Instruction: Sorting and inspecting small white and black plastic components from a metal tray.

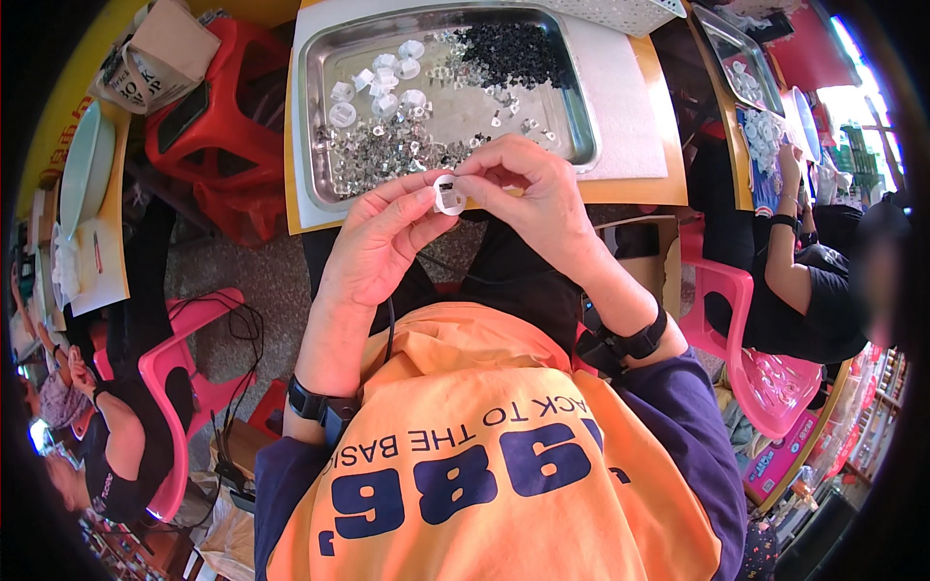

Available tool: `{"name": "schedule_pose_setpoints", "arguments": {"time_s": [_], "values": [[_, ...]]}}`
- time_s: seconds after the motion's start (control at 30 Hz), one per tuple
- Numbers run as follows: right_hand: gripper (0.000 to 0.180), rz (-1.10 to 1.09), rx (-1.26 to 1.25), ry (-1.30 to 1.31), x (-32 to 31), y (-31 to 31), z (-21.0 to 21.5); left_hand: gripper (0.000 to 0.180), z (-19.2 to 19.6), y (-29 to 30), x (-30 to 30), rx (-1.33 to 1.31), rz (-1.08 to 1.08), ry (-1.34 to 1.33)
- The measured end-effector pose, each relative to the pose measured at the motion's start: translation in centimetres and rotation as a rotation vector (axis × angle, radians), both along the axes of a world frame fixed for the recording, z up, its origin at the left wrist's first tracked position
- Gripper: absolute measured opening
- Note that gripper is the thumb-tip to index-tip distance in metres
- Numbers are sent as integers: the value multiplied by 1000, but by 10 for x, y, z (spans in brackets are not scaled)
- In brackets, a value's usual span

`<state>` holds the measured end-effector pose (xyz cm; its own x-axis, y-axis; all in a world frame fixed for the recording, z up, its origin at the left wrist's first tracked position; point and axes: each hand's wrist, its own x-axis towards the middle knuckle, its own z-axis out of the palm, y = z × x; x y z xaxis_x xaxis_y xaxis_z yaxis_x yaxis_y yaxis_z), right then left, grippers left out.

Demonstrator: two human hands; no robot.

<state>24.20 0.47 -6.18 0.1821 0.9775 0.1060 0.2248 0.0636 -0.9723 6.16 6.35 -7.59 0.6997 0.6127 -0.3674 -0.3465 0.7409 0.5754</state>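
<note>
Pinching small white plastic ring [448,194] between left hand [383,242] and right hand [533,198], fingertips clamped on it, near edge of tray | far: shallow steel tray [320,126] holds white caps [383,82], black bits [513,48], clear pieces [387,155]

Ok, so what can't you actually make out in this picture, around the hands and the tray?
- White ring, head view: partly covered by the fingers of the left hand and right hand; its full shape is hidden.
- Clear bits and black bits in the tray: too small to tell apart.
- Tray's near rim: hidden behind both hands.
- Second tray: bent at the picture's rim.
</note>
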Motion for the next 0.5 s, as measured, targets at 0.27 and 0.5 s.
{"name": "schedule_pose_setpoints", "arguments": {"time_s": [0.27,0.5], "values": [[14,78,180,-356,-2,-2,9,27,-3,-3,3,113,-21,44],[14,168,138,-288,3,-1,0,28,-2,-5,1,88,-72,41]]}}
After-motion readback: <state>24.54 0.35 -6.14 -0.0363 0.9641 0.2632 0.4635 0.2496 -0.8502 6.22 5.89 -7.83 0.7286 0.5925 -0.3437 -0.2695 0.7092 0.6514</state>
